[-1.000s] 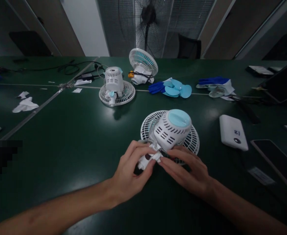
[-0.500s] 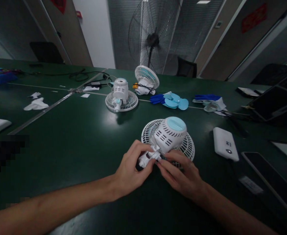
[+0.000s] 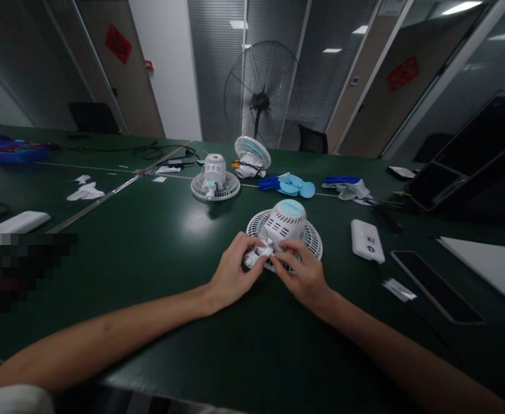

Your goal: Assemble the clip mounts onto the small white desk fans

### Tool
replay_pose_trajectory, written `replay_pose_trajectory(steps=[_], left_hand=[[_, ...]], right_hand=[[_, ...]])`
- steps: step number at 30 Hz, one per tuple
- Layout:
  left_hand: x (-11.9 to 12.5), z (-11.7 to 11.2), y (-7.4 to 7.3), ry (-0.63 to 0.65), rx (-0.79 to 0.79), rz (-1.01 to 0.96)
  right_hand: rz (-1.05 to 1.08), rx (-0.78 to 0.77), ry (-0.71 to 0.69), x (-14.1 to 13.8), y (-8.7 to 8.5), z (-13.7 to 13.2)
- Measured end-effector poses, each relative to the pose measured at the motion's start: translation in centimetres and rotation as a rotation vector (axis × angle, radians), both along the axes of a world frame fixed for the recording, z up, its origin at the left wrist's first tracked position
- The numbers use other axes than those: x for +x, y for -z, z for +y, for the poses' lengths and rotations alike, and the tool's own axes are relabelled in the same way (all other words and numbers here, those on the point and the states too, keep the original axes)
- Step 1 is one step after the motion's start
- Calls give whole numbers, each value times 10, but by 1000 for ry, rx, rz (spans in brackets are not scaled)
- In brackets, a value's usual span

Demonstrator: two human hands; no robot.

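Note:
A small white fan (image 3: 284, 223) with a pale blue cap rests grille down on the dark green table, its motor housing upward. My left hand (image 3: 234, 270) is closed around the white clip or neck bracket (image 3: 255, 256) on the fan's near side. The fingertips of my right hand (image 3: 304, 270) pinch at the same bracket from the right, close to the housing. Whether a small part sits between the right fingertips is hidden. The fan's round white grille (image 3: 315, 241) shows behind my right hand.
Two more small fans, one grille down (image 3: 215, 178) and one tilted (image 3: 251, 156), stand farther back. Light blue fan blades (image 3: 296, 186) lie beside a blue glove (image 3: 268, 183). On the right are a white power bank (image 3: 367, 240) and a phone (image 3: 437, 286).
The camera view has tilted up and shifted, so the table items appear smaller and higher or farther left. Both hands stay at the fan's bracket, with the right fingers slightly repositioned.

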State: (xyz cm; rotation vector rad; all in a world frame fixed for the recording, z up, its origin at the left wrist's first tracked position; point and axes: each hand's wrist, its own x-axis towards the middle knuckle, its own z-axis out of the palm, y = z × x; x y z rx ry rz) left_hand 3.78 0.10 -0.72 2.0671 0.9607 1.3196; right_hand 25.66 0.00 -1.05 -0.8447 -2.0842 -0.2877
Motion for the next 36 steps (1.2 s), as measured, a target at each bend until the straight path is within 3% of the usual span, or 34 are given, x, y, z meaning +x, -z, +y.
replay_pose_trajectory(steps=[3, 7, 11, 20, 24, 30, 36], left_hand=[[0, -1, 1, -13, 27, 8], [-1, -1, 2, -18, 56, 22], [-1, -2, 3, -10, 71, 28], [-1, -4, 1, 1, 60, 22], [-2, -5, -1, 4, 62, 35], [-3, -5, -1, 13, 58, 45], [-3, -6, -2, 3, 79, 43]], right_hand=[[-1, 3, -11, 0, -1, -1], [-238, 145, -109, 14, -1, 3], [-242, 207, -68, 20, 3, 8], [3, -12, -37, 1, 3, -1], [-142, 66, -115, 16, 4, 6], [-160, 153, -65, 16, 5, 8], [15, -10, -2, -6, 2, -4]])
